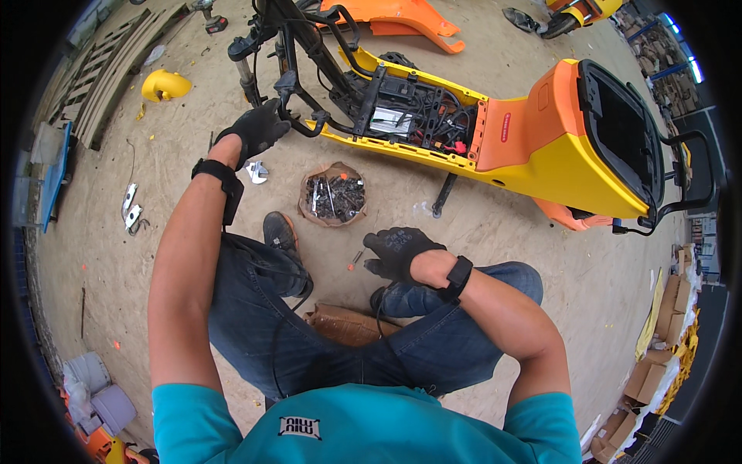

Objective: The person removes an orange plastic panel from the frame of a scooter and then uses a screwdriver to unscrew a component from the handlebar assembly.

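My left hand [258, 130], in a black work glove, is at the lower bend of the black tubular frame [301, 95] of a partly stripped electric scooter. Its fingers are curled against the tube; whether they grip it is hidden. My right hand [400, 253], also gloved, is above the floor by my right knee, thumb and forefinger apart. Just beyond its fingertips shows a small metal rod [358, 256], with a bit of orange at its lower end. Between my hands and the scooter stands an open bag [302, 200] full of screws and small hardware.
The scooter's yellow side panel [400, 155] borders an uncovered bay of wiring [443, 119]. Its kickstand [444, 196] reaches the floor. A silver metal part [255, 172] lies below my left hand. Farther off are a yellow cover [166, 85], wooden pallet [110, 75], cordless drill [211, 17] and orange panel [400, 14].
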The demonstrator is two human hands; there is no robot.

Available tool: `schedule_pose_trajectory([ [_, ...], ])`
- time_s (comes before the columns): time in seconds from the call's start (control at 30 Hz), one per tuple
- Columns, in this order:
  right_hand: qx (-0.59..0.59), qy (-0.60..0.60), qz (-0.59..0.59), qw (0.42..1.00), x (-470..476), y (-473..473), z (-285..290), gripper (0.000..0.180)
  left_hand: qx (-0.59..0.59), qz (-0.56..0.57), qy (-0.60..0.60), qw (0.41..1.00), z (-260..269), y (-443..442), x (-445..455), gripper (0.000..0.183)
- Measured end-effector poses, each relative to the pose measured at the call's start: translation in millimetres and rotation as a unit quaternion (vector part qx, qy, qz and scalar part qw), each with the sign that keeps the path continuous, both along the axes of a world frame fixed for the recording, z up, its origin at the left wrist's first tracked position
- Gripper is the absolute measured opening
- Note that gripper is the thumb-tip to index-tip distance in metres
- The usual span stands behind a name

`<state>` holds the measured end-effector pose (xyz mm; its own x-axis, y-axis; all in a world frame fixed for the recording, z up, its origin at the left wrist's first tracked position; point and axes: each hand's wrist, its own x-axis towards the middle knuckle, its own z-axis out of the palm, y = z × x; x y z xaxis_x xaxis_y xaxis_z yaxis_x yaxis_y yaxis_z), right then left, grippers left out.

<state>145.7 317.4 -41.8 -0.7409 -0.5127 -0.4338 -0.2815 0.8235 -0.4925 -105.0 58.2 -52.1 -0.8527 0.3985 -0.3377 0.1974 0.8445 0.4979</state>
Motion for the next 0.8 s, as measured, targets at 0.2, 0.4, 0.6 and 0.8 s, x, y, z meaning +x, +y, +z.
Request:
schedule_pose_trajectory([
  [0.2, -0.008, 0.013, 0.009, 1.0, 1, 2, -2, 0.034, 0.038, -0.036, 0.075, 0.996, -3, -3, 1, 0.05],
  [0.4, -0.004, 0.009, 0.003, 1.0, 1, 2, -5, 0.033, 0.047, -0.017, 0.028, 0.998, 6, 3, 6, 0.048],
  [0.6, -0.035, 0.048, -0.002, 0.998, 2, 4, -10, 0.034, -0.016, 0.002, -0.013, 1.0, 5, 3, 0, 0.071],
  [0.8, -0.015, 0.015, 0.0, 1.0, 1, 2, -5, 0.033, -0.026, -0.016, 0.02, 0.999, 3, 2, 0, 0.073],
])
